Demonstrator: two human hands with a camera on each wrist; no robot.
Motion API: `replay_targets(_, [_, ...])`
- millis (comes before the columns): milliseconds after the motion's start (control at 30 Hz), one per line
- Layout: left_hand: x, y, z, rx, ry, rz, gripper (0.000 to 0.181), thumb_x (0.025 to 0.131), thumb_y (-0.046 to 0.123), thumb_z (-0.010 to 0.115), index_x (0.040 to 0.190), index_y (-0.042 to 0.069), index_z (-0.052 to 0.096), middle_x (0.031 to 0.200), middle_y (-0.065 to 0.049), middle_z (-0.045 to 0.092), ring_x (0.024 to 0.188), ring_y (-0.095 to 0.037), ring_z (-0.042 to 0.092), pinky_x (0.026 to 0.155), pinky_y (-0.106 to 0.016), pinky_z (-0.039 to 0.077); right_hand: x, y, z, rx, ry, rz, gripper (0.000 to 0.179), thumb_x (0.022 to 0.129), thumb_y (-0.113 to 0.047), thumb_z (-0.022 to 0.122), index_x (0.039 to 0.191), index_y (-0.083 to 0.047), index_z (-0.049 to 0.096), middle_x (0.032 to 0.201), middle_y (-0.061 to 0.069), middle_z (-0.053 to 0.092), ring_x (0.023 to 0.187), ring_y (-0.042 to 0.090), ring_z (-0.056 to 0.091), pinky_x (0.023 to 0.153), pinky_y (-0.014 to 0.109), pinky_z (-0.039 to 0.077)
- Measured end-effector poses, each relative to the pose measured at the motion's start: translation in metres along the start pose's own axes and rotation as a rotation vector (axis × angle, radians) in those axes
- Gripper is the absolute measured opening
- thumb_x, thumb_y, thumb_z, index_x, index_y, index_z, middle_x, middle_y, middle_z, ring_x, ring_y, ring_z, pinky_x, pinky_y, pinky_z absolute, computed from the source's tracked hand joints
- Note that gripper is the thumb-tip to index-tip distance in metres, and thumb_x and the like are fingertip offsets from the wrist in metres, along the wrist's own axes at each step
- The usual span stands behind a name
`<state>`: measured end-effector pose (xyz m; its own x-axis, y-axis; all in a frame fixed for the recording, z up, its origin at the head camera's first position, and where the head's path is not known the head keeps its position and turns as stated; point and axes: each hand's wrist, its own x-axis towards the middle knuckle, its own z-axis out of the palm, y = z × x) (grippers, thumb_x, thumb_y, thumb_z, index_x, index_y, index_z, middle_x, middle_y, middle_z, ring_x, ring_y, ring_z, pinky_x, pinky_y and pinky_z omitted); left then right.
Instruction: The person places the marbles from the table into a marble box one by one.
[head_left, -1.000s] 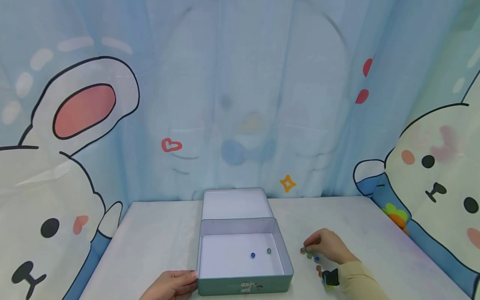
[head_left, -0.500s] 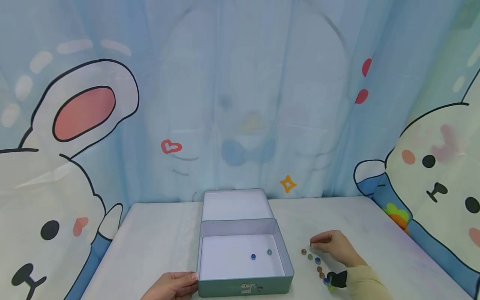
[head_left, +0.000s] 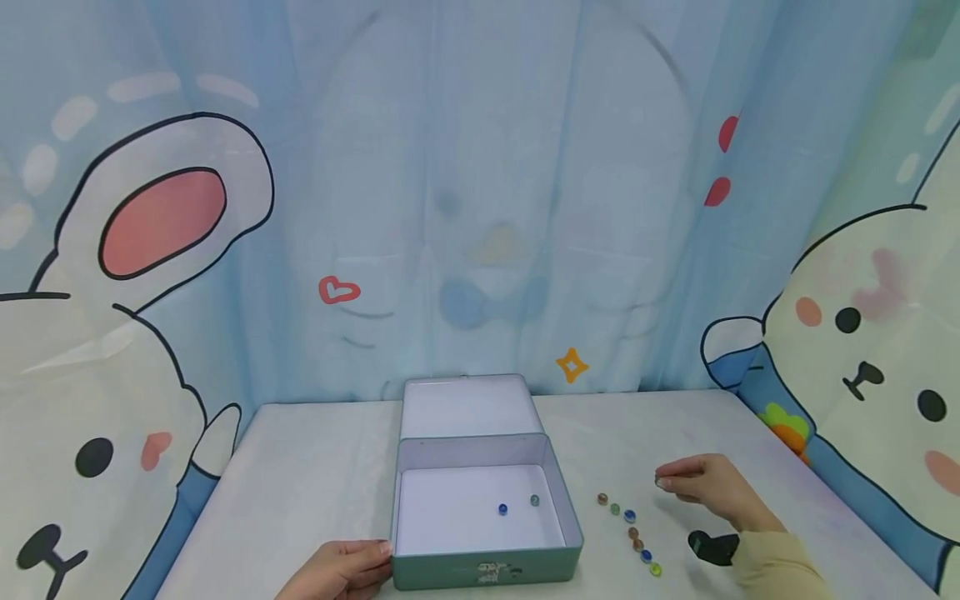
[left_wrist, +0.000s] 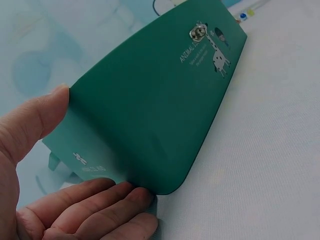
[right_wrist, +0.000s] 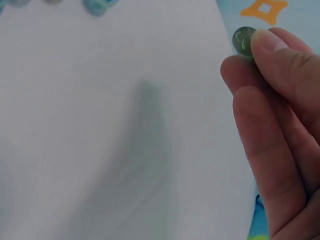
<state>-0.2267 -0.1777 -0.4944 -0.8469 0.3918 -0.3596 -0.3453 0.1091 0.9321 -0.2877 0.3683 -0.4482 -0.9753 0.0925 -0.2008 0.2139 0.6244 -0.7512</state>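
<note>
A green tin box point(head_left: 487, 570) with a white inside stands on the table, its lid point(head_left: 468, 407) hinged back. Inside lie a blue marble point(head_left: 503, 509) and a green marble point(head_left: 535, 500). My left hand point(head_left: 339, 570) holds the box at its front left corner. In the left wrist view, its thumb point(left_wrist: 37, 120) touches the upper edge and its fingers point(left_wrist: 107, 210) the lower one. To the right of the box, my right hand point(head_left: 712, 485) is raised off the table. Thumb and forefinger pinch a green glass marble point(right_wrist: 244, 41), plainly visible in the right wrist view.
A curved row of several marbles runs right of the box, from a brown marble point(head_left: 602, 499) to a yellow-green marble point(head_left: 656, 570). A black band point(head_left: 712, 547) is at the right wrist. Behind the white table point(head_left: 322, 467) hangs a blue cartoon curtain point(head_left: 480, 208).
My right hand has moved right, away from the marble row, carrying the green marble. More of the row now shows. The left hand stays at the box corner.
</note>
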Motion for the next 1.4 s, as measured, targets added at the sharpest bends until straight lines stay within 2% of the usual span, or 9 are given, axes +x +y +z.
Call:
replay_targets(133, [-0.002, 0.002, 0.0, -0.015, -0.001, 0.002, 0.069, 0.101, 0.032, 0.066, 0.136, -0.024, 0.047, 0.135, -0.035, 0.059, 0.13, -0.043, 0.059, 0.102, -0.047, 0.055, -0.001, -0.026, 0.007, -0.011, -0.004, -0.061, 0.034, 0.093, -0.016, 0.076, 0.12, 0.006, 0.071, 0.113, 0.016, 0.076, 0.102, 0.03, 0.072, 0.089, 0.042, 0.062])
replay_targets(267, [-0.004, 0.004, 0.001, -0.032, 0.009, -0.009, 0.072, 0.1, 0.032, 0.067, 0.137, -0.025, 0.045, 0.137, -0.035, 0.058, 0.132, -0.044, 0.056, 0.104, -0.047, 0.054, 0.001, -0.063, 0.023, -0.007, -0.023, -0.162, 0.032, 0.094, -0.018, 0.075, 0.118, 0.004, 0.073, 0.113, 0.015, 0.076, 0.105, 0.032, 0.072, 0.09, 0.043, 0.062])
replay_targets(467, [-0.001, 0.004, 0.004, -0.046, 0.017, -0.021, 0.074, 0.099, 0.033, 0.069, 0.137, -0.025, 0.045, 0.137, -0.035, 0.059, 0.133, -0.045, 0.056, 0.105, -0.049, 0.052, 0.007, -0.123, 0.058, -0.042, -0.077, -0.34, 0.02, 0.093, -0.013, 0.075, 0.108, 0.0, 0.078, 0.107, 0.012, 0.078, 0.097, 0.023, 0.073, 0.087, 0.043, 0.063])
replay_targets(567, [-0.001, 0.003, 0.003, -0.06, 0.021, -0.015, 0.072, 0.098, 0.032, 0.07, 0.137, -0.024, 0.046, 0.136, -0.034, 0.06, 0.132, -0.044, 0.057, 0.105, -0.048, 0.053, 0.01, -0.148, 0.081, -0.123, -0.099, -0.379, 0.013, 0.091, -0.008, 0.076, 0.101, -0.002, 0.08, 0.099, 0.008, 0.078, 0.087, 0.017, 0.071, 0.081, 0.039, 0.063])
replay_targets(733, [-0.001, 0.003, 0.002, -0.086, 0.039, -0.031, 0.071, 0.098, 0.03, 0.071, 0.137, -0.023, 0.046, 0.135, -0.032, 0.061, 0.132, -0.043, 0.058, 0.108, -0.05, 0.05, 0.01, -0.179, 0.124, -0.412, -0.177, -0.406, 0.007, 0.082, 0.0, 0.082, 0.083, -0.007, 0.08, 0.077, -0.001, 0.073, 0.068, 0.012, 0.062, 0.064, 0.028, 0.056])
replay_targets(867, [0.001, 0.003, 0.002, -0.077, 0.036, -0.042, 0.074, 0.098, 0.033, 0.071, 0.138, -0.024, 0.044, 0.137, -0.033, 0.059, 0.134, -0.045, 0.055, 0.111, -0.054, 0.047, 0.005, -0.188, 0.148, -0.63, -0.188, -0.414, 0.021, 0.075, 0.007, 0.085, 0.068, -0.01, 0.074, 0.065, -0.003, 0.066, 0.062, 0.012, 0.058, 0.058, 0.027, 0.051])
replay_targets(967, [0.002, 0.002, 0.003, -0.073, 0.028, -0.036, 0.072, 0.099, 0.031, 0.069, 0.138, -0.024, 0.045, 0.137, -0.033, 0.059, 0.134, -0.045, 0.055, 0.111, -0.054, 0.047, 0.003, -0.186, 0.156, -0.722, -0.169, -0.4, 0.028, 0.071, 0.011, 0.084, 0.062, -0.012, 0.07, 0.062, -0.003, 0.064, 0.061, 0.013, 0.056, 0.057, 0.028, 0.05])
replay_targets(1133, [0.002, 0.002, 0.004, -0.07, 0.017, -0.01, 0.065, 0.1, 0.027, 0.068, 0.137, -0.023, 0.047, 0.136, -0.033, 0.06, 0.133, -0.044, 0.056, 0.108, -0.051, 0.049, 0.006, -0.177, 0.162, -0.735, -0.175, -0.361, 0.03, 0.072, 0.012, 0.082, 0.06, -0.013, 0.069, 0.062, -0.003, 0.063, 0.06, 0.015, 0.055, 0.054, 0.028, 0.047])
replay_targets(1400, [0.002, 0.002, 0.0, -0.086, 0.009, -0.001, 0.068, 0.1, 0.027, 0.068, 0.138, -0.025, 0.044, 0.136, -0.033, 0.06, 0.133, -0.044, 0.056, 0.108, -0.051, 0.049, 0.005, -0.183, 0.166, -0.731, -0.195, -0.324, 0.027, 0.072, 0.011, 0.082, 0.063, -0.012, 0.071, 0.065, -0.002, 0.065, 0.061, 0.015, 0.054, 0.055, 0.028, 0.046])
